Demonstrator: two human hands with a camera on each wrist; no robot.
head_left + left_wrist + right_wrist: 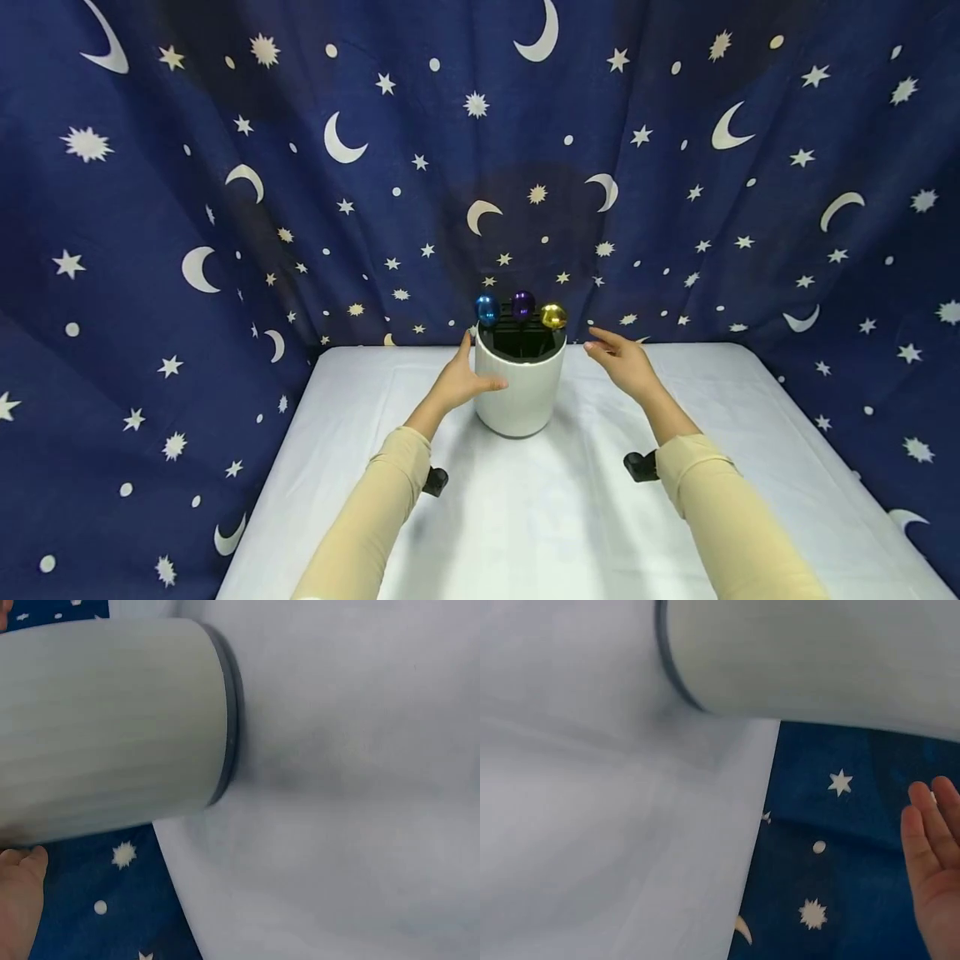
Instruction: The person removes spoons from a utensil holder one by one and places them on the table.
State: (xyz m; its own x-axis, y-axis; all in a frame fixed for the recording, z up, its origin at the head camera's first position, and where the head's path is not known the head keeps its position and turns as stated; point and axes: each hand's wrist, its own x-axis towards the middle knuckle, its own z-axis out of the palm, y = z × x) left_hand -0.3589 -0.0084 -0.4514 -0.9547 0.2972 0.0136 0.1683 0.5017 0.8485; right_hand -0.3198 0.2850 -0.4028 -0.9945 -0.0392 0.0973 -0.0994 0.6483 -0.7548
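A white round utensil holder (519, 392) with a black slotted inside stands upright at the back of the table. Out of its top stick three shiny rounded heads like spoon bowls: a blue one (487, 309), a purple one (522, 305) and a gold one (553, 316). My left hand (459, 379) is at the holder's left side, thumb across the front and fingers extended along the wall. To the right, my right hand (624, 362) hovers apart from the holder, fingers extended; the right wrist view shows its palm (941, 892) with nothing in it.
A white cloth covers the table (517, 517), which ends just behind the holder. Behind and beside it hangs a dark blue curtain (420, 217) with moons and stars. Black wrist devices (641, 467) sit under both forearms.
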